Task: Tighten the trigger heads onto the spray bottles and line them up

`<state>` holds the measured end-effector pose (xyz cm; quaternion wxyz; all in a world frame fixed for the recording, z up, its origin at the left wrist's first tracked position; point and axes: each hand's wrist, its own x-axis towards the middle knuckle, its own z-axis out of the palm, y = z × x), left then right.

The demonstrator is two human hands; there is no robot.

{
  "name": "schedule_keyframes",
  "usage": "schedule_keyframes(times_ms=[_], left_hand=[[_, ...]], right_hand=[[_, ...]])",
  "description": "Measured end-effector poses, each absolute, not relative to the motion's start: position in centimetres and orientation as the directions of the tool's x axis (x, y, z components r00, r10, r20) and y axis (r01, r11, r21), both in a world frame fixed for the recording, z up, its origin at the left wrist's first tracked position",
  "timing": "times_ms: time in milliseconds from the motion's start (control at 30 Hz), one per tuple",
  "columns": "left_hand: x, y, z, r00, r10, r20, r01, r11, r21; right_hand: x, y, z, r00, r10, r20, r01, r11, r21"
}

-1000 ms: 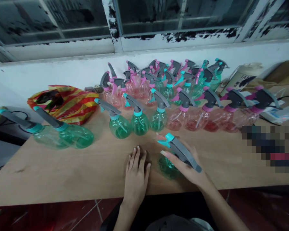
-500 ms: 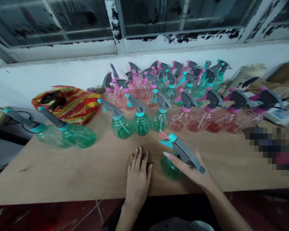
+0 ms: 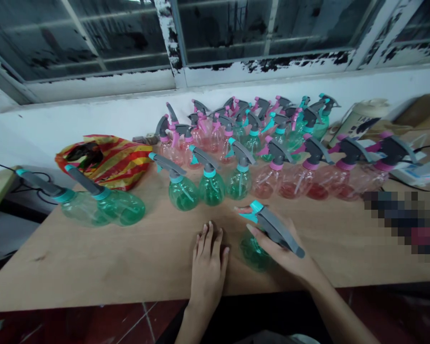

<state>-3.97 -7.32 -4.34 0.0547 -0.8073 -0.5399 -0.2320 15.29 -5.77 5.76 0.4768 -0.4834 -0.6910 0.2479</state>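
My right hand (image 3: pixel 283 248) is wrapped round the neck of a green spray bottle (image 3: pixel 254 251) that stands on the wooden table (image 3: pixel 129 267). The bottle's grey and turquoise spray head points forward and left, its tail end over my wrist. Part of the bottle's body is hidden by the hand. To its left, my left hand (image 3: pixel 209 260) lies palm down on the tabletop, fingers stretched out and holding nothing. Beyond the hands stands a row of spray bottles: three green ones, the middle one (image 3: pixel 212 186) among them, then several pink ones (image 3: pixel 295 179).
Two more green spray bottles (image 3: pixel 122 208) are at the left. Behind them is a red and yellow plastic bag (image 3: pixel 129 162). Many pink and green bottles crowd the wall. A white container (image 3: pixel 360 119) leans at the back right, near cables and a white device (image 3: pixel 423 172).
The view has shifted slightly, so things sit a little lower and to the right. My right hand keeps its hold on the green spray bottle, and my left hand stays flat on the table.
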Motion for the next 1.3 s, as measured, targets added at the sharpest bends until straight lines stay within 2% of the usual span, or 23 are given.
schedule_keyframes(times_ms=[167,400,600,767,933,1033,1300], left_hand=[[-4.1,-7.3,-4.4,0.321,0.84,0.438,0.898,-0.416,0.141],[-4.0,-7.4,-3.9,0.317,0.86,0.4,0.906,-0.4,0.141],[-4.0,-7.5,-4.0,0.316,0.863,0.394,0.9,-0.404,0.163],[-4.0,-7.5,-4.1,0.308,0.864,0.398,0.897,-0.404,0.182],[-3.9,-7.5,-4.0,0.302,0.866,0.399,0.894,-0.402,0.197],[-4.0,-7.5,-3.9,0.314,0.868,0.385,0.891,-0.409,0.196],[-4.0,-7.5,-3.9,0.315,0.867,0.385,0.889,-0.412,0.2]], right_hand=[[15.0,-5.8,5.7,-0.057,0.939,0.339,0.348,0.337,-0.875],[14.7,-5.8,5.0,0.02,0.931,0.365,0.365,0.333,-0.87],[14.9,-6.1,5.8,-0.075,0.942,0.327,0.338,0.332,-0.88],[15.0,-6.4,5.6,-0.054,0.943,0.328,0.399,0.321,-0.859],[14.9,-6.2,4.9,-0.034,0.923,0.384,0.403,0.364,-0.84],[14.9,-6.2,4.8,-0.021,0.931,0.366,0.404,0.342,-0.848],[14.9,-6.4,5.2,-0.056,0.933,0.354,0.312,0.354,-0.882]])
